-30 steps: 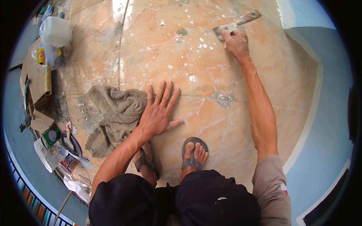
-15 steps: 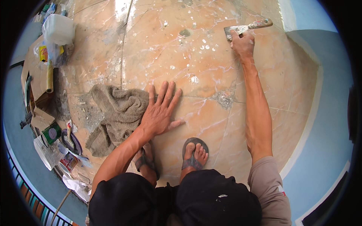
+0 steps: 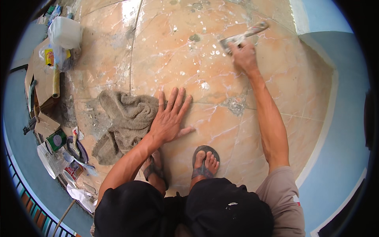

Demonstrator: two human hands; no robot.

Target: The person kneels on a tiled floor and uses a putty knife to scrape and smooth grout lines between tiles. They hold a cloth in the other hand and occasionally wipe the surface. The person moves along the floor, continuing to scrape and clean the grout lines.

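In my right hand is a paint-smeared scraper, gripped near its blade, its handle pointing to the far right. The blade is low over or on the tiled floor; motion smears it, so I cannot tell if it touches. White paint flecks lie close to the blade's left. My left hand rests flat on the tiles with its fingers spread. Beside it, on the left, a crumpled grey-brown towel lies partly under my wrist.
A rough broken patch marks the tiles between my hands. Along the left wall stand a cardboard box, a white plastic jug, a green can and a paintbrush. A blue wall curves along the right.
My right hand has moved the scraper left and slightly nearer across the tiles. The left hand stays planted; the whole view has shifted a little.
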